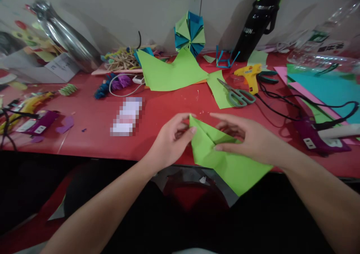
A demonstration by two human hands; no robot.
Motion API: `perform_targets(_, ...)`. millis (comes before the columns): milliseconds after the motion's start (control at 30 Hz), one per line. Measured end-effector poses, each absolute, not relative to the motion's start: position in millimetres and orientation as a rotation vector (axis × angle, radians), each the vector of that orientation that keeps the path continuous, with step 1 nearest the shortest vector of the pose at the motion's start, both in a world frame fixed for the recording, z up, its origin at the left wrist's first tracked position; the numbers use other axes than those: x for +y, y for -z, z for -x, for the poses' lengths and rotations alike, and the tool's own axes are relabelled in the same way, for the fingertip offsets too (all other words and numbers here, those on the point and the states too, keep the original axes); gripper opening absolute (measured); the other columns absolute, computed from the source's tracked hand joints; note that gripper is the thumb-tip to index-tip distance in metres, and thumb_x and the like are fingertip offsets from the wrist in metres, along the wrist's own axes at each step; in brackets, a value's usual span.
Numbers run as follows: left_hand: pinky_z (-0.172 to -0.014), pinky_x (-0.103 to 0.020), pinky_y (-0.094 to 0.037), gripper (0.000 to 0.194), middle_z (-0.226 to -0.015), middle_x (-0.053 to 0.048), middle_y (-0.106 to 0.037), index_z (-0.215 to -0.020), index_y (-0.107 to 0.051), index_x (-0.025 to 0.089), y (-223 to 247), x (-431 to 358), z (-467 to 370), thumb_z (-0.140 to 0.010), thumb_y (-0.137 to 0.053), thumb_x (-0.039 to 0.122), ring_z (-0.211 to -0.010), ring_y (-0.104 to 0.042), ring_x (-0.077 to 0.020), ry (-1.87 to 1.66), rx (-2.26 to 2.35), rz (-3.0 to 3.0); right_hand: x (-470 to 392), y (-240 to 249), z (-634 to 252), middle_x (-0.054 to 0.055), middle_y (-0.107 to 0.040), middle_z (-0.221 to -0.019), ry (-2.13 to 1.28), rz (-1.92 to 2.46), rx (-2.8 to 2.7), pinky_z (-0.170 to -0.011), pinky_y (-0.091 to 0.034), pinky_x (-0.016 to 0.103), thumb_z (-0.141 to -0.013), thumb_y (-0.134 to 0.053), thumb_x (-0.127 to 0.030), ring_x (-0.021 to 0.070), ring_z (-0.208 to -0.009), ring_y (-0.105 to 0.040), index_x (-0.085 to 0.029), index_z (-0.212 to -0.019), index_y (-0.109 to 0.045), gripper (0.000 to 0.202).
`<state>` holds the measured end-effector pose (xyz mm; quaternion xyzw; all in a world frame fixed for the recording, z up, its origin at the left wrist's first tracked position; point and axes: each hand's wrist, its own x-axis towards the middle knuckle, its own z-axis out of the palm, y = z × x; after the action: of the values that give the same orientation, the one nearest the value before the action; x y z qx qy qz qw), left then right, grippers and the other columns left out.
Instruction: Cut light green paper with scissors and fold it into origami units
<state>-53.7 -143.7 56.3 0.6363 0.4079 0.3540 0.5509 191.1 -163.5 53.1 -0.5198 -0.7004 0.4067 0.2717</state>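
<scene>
A sheet of green paper point(222, 164), partly folded, hangs over the front edge of the red table point(92, 134). My left hand point(171, 139) pinches its upper left corner between thumb and fingers. My right hand point(247, 137) lies on top of the sheet from the right, fingers stretched toward the fold. Both hands hold the same sheet.
Behind lie more green sheets point(171, 72), grey-handled scissors point(237, 94), a yellow glue gun point(250, 75) with a black cable, a blue-green paper ball point(189, 32), a black bottle point(260, 17), wooden sticks point(122, 60), coloured sheets point(323, 89) at right and purple boxes point(38, 122) at left.
</scene>
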Motion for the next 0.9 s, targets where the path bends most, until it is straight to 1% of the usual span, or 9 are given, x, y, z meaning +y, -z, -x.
perform_targets(100,-0.070,-0.031,-0.060,0.040,-0.089,-0.002,-0.068,-0.131,-0.050,0.026,-56,-133,60,-0.094,-0.064,0.030,-0.076,-0.069,-0.0167,-1.014,1.011,-1.484,-159,-58,-201,0.011,-0.069,-0.125,-0.417,1.440,-1.817,-0.096,-0.057,0.055,-0.078,-0.081,-0.044,0.0326,-0.111,-0.068,-0.028,-0.142,-0.057,0.070)
perform_targets(167,-0.070,-0.031,-0.061,0.032,-0.097,-0.002,-0.067,-0.120,-0.051,0.026,-55,-126,63,-0.092,-0.066,0.029,-0.077,-0.069,-0.0155,-1.131,1.028,-1.464,-162,-64,-200,0.011,-0.068,-0.128,0.124,1.341,-1.727,-0.105,-0.050,0.059,-0.081,-0.078,-0.036,0.0360,-0.122,-0.062,-0.030,-0.134,-0.063,0.056)
perform_targets(233,-0.071,-0.030,-0.061,0.026,-0.096,-0.002,-0.067,-0.106,-0.049,0.025,-52,-122,64,-0.089,-0.069,0.027,-0.077,-0.069,-0.0143,-1.228,1.058,-1.439,-170,-67,-191,0.009,-0.067,-0.129,0.332,1.235,-1.723,-0.109,-0.046,0.059,-0.082,-0.076,-0.028,0.0367,-0.126,-0.059,-0.033,-0.132,-0.063,0.052)
perform_targets(333,-0.072,-0.030,-0.059,0.028,-0.087,0.000,-0.065,-0.095,-0.046,0.023,-45,-119,63,-0.086,-0.072,0.029,-0.074,-0.068,-0.0139,-1.214,1.080,-1.417,-179,-63,-174,0.009,-0.069,-0.120,0.107,1.165,-1.779,-0.093,-0.057,0.051,-0.082,-0.076,-0.028,0.0327,-0.112,-0.065,-0.031,-0.129,-0.063,0.049)
perform_targets(433,-0.076,-0.031,-0.057,0.025,-0.087,-0.002,-0.067,-0.091,-0.052,0.020,-38,-120,61,-0.087,-0.072,0.035,-0.079,-0.068,-0.0157,-1.033,1.082,-1.507,-174,-48,-165,0.012,-0.067,-0.126,-0.303,1.325,-1.895,-0.092,-0.056,0.048,-0.089,-0.070,-0.040,0.0307,-0.113,-0.066,-0.025,-0.138,-0.055,0.054)
perform_targets(533,-0.086,-0.036,-0.054,0.016,-0.101,-0.007,-0.070,-0.091,-0.063,0.018,-36,-121,62,-0.092,-0.066,0.034,-0.093,-0.067,-0.0192,-0.781,1.091,-1.828,-164,-33,-168,0.009,-0.072,-0.116,-0.558,1.372,-2.135,-0.088,-0.055,0.043,-0.096,-0.061,-0.040,0.0271,-0.105,-0.068,-0.024,-0.116,-0.068,0.027)
perform_targets(600,-0.096,-0.043,-0.049,0.014,-0.118,-0.009,-0.067,-0.090,-0.071,0.019,-38,-121,66,-0.094,-0.063,0.030,-0.105,-0.064,-0.0228,-0.608,1.146,-2.153,-160,-28,-171,0.008,-0.073,-0.111,-0.565,1.360,-2.266,-0.086,-0.054,0.041,-0.098,-0.057,-0.034,0.0255,-0.101,-0.068,-0.024,-0.101,-0.074,0.020)
perform_targets(667,-0.100,-0.048,-0.044,0.017,-0.127,-0.009,-0.062,-0.089,-0.076,0.021,-39,-122,70,-0.095,-0.061,0.028,-0.110,-0.060,-0.0263,-0.453,1.193,-2.443,-160,-26,-172,0.008,-0.072,-0.111,-0.509,1.348,-2.363,-0.086,-0.053,0.042,-0.098,-0.056,-0.030,0.0257,-0.101,-0.067,-0.024,-0.099,-0.076,0.021)
perform_targets(900,-0.086,-0.034,-0.048,0.025,-0.103,-0.007,-0.068,-0.104,-0.076,0.020,-40,-125,71,-0.100,-0.051,0.022,-0.095,-0.063,-0.0210,-0.242,1.007,-2.584,-166,-31,-168,0.010,-0.066,-0.113,-0.566,1.339,-2.427,-0.085,-0.052,0.042,-0.097,-0.056,-0.050,0.0258,-0.099,-0.064,-0.024,-0.103,-0.078,0.035)
